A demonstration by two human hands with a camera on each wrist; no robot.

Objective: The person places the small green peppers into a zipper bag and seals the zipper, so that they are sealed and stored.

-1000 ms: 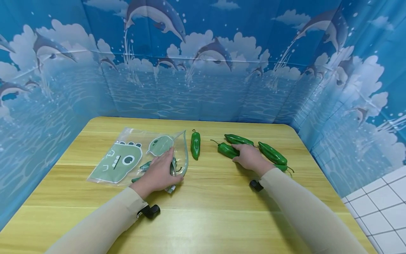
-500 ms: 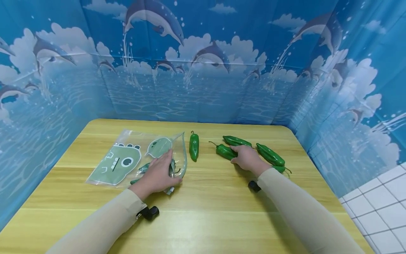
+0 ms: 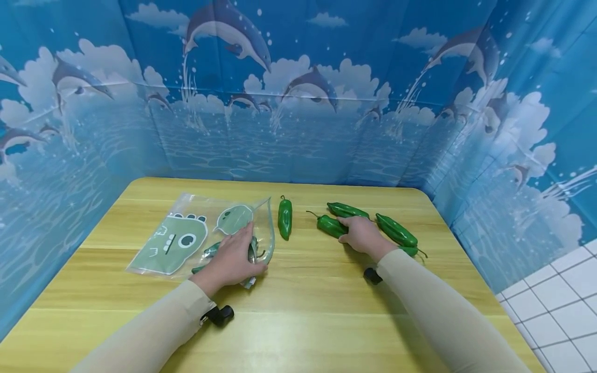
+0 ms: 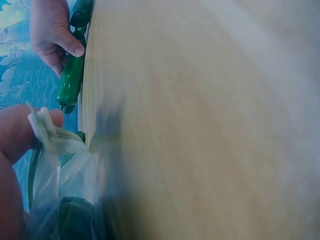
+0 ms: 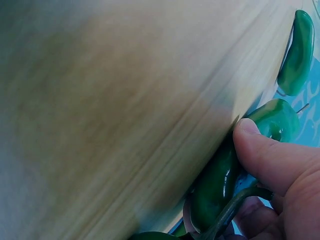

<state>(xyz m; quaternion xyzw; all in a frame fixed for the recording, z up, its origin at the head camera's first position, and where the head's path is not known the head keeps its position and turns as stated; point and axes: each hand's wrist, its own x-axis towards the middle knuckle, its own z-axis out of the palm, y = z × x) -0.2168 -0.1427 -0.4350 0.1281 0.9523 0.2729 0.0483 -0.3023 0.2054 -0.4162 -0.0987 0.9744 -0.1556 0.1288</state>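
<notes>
My left hand (image 3: 231, 257) rests on a clear zip bag (image 3: 266, 207) printed with green cartoon figures, its fingers stretched over the plastic. Dark green peppers (image 3: 211, 249) show through the bag, partly covered by that hand. In the left wrist view, the thumb lies beside the bag's raised zip edge (image 4: 67, 142). On the right, my right hand (image 3: 365, 235) pinches a glossy green pepper (image 3: 329, 226) between thumb and fingers, its stem pointing left. The right wrist view shows the thumb pressed against this pepper (image 5: 277, 119).
A single pepper (image 3: 285, 217) lies between the bag and the right hand. Behind the right hand lies another pepper (image 3: 347, 210); to its right is one more (image 3: 396, 230), with a further pepper (image 3: 410, 250) partly hidden below. A dolphin-print curtain (image 3: 298, 140) borders the wooden table (image 3: 298, 331).
The whole scene sits slightly lower in the head view. Both hands keep their places on the bag and the pepper.
</notes>
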